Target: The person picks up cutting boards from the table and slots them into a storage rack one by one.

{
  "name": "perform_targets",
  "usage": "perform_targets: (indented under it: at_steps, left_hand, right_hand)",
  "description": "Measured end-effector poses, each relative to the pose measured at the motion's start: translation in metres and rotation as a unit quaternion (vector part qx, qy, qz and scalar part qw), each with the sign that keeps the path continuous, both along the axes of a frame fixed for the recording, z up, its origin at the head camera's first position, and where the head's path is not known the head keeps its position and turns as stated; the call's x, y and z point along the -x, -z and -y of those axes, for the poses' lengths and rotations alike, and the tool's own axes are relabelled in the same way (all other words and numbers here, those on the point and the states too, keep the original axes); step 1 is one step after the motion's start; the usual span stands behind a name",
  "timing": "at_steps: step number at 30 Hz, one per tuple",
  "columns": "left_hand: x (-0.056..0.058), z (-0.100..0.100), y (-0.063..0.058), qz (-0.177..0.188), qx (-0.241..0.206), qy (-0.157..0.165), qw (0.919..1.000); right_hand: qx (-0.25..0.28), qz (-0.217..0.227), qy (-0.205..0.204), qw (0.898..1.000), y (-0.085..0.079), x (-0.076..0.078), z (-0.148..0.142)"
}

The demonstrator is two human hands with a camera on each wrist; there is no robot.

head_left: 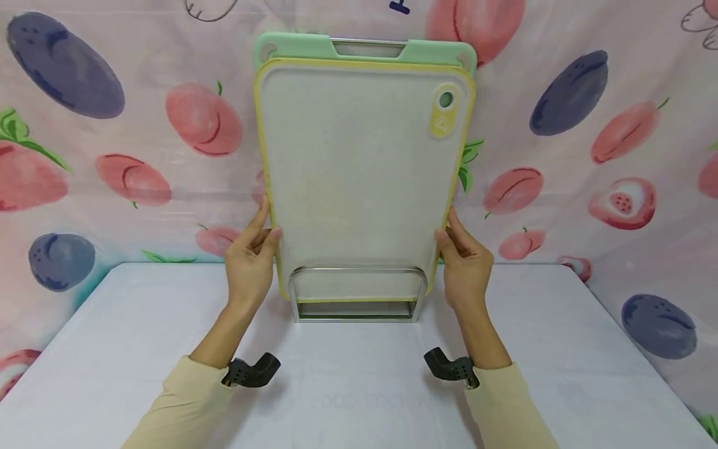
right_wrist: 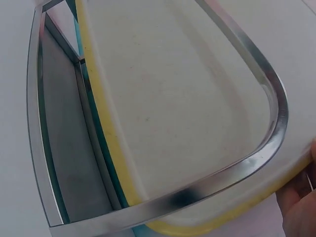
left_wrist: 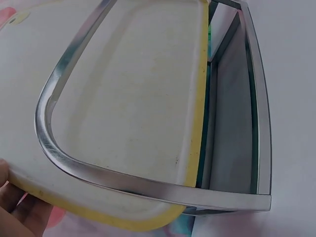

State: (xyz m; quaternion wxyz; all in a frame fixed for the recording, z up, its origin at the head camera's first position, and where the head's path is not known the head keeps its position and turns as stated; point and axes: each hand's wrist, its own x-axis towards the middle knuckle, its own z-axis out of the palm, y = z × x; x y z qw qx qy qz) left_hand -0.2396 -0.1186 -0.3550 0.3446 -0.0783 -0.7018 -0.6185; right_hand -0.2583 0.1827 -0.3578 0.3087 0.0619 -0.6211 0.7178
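A white cutting board with a yellow rim (head_left: 359, 168) stands upright behind the front loop of a metal rack (head_left: 359, 269). My left hand (head_left: 250, 265) pinches its left edge between thumb and fingers, and my right hand (head_left: 468, 265) pinches the right edge at about the same height. The board's lower edge shows just above the rack's base, apart from the front bar. Behind it stands a green-rimmed board (head_left: 291, 45), mostly hidden. In the left wrist view, the yellow rim (left_wrist: 197, 113) passes inside the metal loop (left_wrist: 44, 118); the right wrist view shows the same rim (right_wrist: 106, 118).
The rack stands on a white-covered table (head_left: 359, 386) near its back edge. A fruit-print cloth (head_left: 348, 15) hangs behind. A black wrist camera (head_left: 252, 371) sits on the left wrist, another black wrist camera (head_left: 451, 366) on the right.
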Motion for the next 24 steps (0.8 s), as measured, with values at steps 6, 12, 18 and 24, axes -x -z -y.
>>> perform_targets:
  at_steps: [6, 12, 18, 24]
  left_hand:
    - [0.002, 0.0, 0.0, -0.003, -0.002, -0.006, 1.0]
    - [0.001, -0.001, -0.004, 0.025, -0.009, 0.019, 0.9995]
    - [-0.015, -0.004, -0.016, 0.06, 0.024, 0.036, 0.9973]
    - [-0.011, 0.013, 0.009, 0.055, 0.102, 0.044, 0.9923]
  right_hand:
    - [-0.027, 0.029, 0.029, 0.999, -0.002, -0.006, 0.0]
    - [-0.042, 0.016, 0.044, 0.998, -0.001, -0.006, 0.001]
    - [-0.07, 0.021, 0.03, 0.997, 0.001, -0.008, -0.007]
    - [-0.116, 0.058, 0.01, 0.992, 0.001, -0.02, -0.023]
